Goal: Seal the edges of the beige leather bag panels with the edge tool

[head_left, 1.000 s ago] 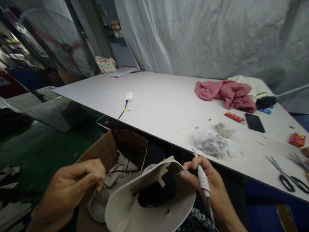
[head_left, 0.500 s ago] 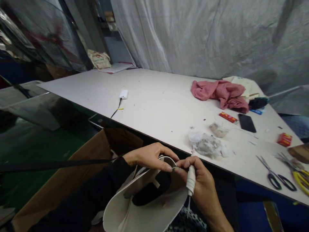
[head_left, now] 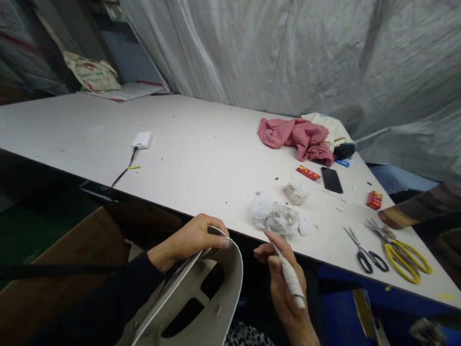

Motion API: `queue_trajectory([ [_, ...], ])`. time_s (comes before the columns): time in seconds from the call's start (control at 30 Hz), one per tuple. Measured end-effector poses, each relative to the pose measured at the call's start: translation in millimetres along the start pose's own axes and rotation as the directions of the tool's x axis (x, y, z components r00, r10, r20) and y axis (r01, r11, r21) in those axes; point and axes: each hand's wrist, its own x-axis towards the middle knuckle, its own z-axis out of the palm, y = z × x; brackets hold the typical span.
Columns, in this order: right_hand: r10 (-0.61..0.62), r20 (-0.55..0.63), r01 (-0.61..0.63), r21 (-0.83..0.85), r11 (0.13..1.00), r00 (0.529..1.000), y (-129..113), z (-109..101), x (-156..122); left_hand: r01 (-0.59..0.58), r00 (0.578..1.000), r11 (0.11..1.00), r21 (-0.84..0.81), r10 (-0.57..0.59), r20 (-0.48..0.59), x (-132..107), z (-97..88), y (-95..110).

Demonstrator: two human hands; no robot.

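Note:
My left hand [head_left: 196, 240] pinches the upper rim of a cream, stiff, curved piece [head_left: 230, 283], possibly a boot upper, tilted in front of me with its inside showing. Two dark cutouts are visible in its wall. My right hand [head_left: 288, 283], apart from the piece, holds a slim tool wrapped in white tape [head_left: 292, 283]. The tool lies along the palm, its upper end near the index fingertip. Its working tip is too small to make out. Beyond the right hand lies crumpled clear plastic [head_left: 283, 218] on the table.
On the white table [head_left: 194, 158] lie black-handled scissors [head_left: 365, 254], yellow-handled scissors [head_left: 403, 257], a phone [head_left: 332, 180], red boxes [head_left: 374, 200], a pink cloth [head_left: 295, 137] and a white corded device [head_left: 142, 140]. A brown cylindrical object [head_left: 421, 206] is at right. A cardboard box [head_left: 68, 269] stands lower left.
My right hand has drawn away from the rim to the right, still holding the wrapped tool. My left hand keeps its pinch on the piece. The view has turned right.

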Motion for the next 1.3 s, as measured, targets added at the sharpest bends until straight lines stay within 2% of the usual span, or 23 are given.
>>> queue_trajectory([
  [0.13, 0.095, -0.199, -0.127, -0.152, 0.980, 0.975, 23.9, -39.4, 10.2, 0.058, 0.998, 0.967, -0.247, -0.062, -0.007, 18.2, 3.4, -3.8],
  [0.2, 0.128, -0.293, -0.187, -0.184, 0.965, 0.948, 32.5, -52.3, 17.2, 0.086, 0.995, 0.930, -0.357, -0.099, -0.017, 27.0, 14.0, -7.5],
  [0.27, 0.122, -0.333, -0.197, -0.204, 0.959, 0.935, 38.6, -59.7, 24.2, 0.113, 0.991, 0.914, -0.391, -0.129, -0.016, 35.1, 27.9, -10.9],
  [0.37, 0.041, -0.338, -0.137, -0.265, 0.954, 0.940, 44.8, -63.7, 32.5, 0.143, 0.989, 0.933, -0.331, -0.146, 0.014, 43.8, 48.0, -13.3],
  [0.5, -0.004, -0.332, -0.101, -0.296, 0.950, 0.943, 50.9, -63.8, 38.5, 0.078, 0.997, 0.988, -0.132, -0.078, 0.003, 47.7, 62.9, -11.5],
  [0.6, 0.016, -0.326, -0.116, -0.290, 0.950, 0.945, 55.6, -63.7, 40.7, 0.061, 0.998, 0.997, -0.045, -0.061, -0.008, 48.9, 65.8, -9.8],
  [0.73, -0.011, -0.266, -0.083, -0.336, 0.938, 0.964, 60.5, -64.9, 44.4, 0.099, 0.995, 0.994, -0.037, -0.100, -0.009, 52.3, 66.9, -10.2],
  [0.87, -0.137, -0.172, 0.026, -0.528, 0.849, 0.976, 60.0, -64.6, 52.0, 0.116, 0.993, 0.993, -0.017, -0.116, 0.028, 56.1, 69.1, -11.2],
  [0.93, -0.159, -0.132, 0.052, -0.585, 0.809, 0.978, 58.2, -63.8, 56.5, 0.111, 0.993, 0.994, -0.021, -0.110, 0.039, 57.0, 69.9, -11.1],
  [1.0, -0.128, -0.115, 0.039, -0.578, 0.815, 0.985, 56.6, -63.6, 59.6, 0.114, 0.992, 0.993, -0.026, -0.113, 0.048, 57.1, 70.0, -10.8],
  [1.07, -0.076, -0.133, -0.003, -0.512, 0.859, 0.988, 55.6, -64.1, 59.5, 0.118, 0.991, 0.993, -0.011, -0.117, 0.060, 56.8, 69.4, -10.5],
  [1.23, -0.013, -0.311, -0.093, -0.325, 0.941, 0.950, 48.5, -61.6, 43.8, 0.132, 0.989, 0.991, 0.016, -0.133, 0.059, 55.2, 69.3, -10.5],
  [1.3, 0.065, -0.263, -0.123, -0.209, 0.970, 0.963, 42.7, -55.9, 34.5, 0.137, 0.989, 0.990, 0.007, -0.138, 0.053, 54.6, 70.4, -10.4],
])
